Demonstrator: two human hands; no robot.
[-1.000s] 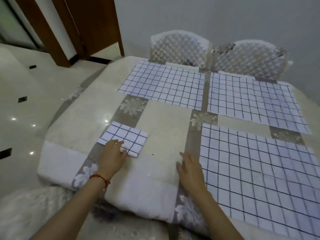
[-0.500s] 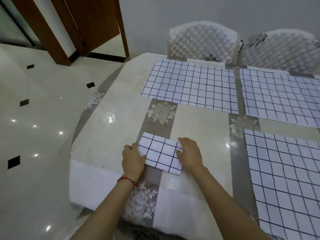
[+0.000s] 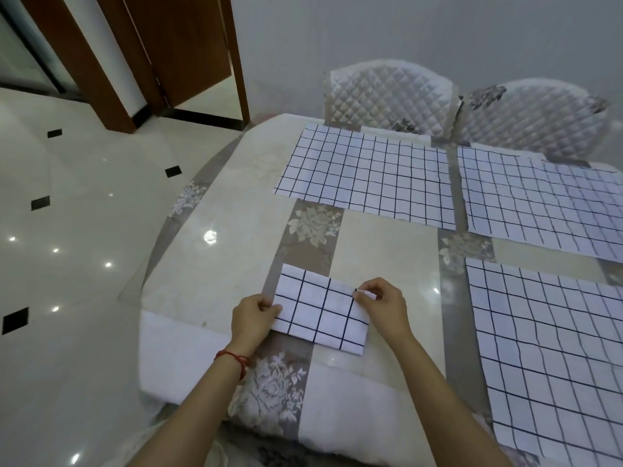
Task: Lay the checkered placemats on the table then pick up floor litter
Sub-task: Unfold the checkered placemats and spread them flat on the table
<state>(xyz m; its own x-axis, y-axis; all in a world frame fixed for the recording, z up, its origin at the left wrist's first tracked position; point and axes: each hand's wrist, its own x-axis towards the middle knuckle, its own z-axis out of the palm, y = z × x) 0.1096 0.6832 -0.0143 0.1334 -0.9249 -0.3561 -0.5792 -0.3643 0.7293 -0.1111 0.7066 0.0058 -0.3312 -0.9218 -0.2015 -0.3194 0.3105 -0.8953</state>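
A folded white placemat with a black grid (image 3: 320,308) lies near the front left corner of the table (image 3: 209,264). My left hand (image 3: 254,315) pinches its left edge. My right hand (image 3: 382,303) pinches the upper right corner, lifting a flap of the top layer. Three unfolded checkered placemats lie flat: one at the far middle (image 3: 367,173), one at the far right (image 3: 546,200), one at the near right (image 3: 553,352).
Two quilted white chairs (image 3: 391,92) (image 3: 532,116) stand at the table's far side against a grey wall. Glossy white floor with small black tiles (image 3: 67,230) spreads to the left. A brown wooden door (image 3: 182,48) stands open at the back left.
My right hand came over from the near right placemat to the folded one. Both hands now pinch its edges, and the right one has started lifting a corner. The view shifted left.
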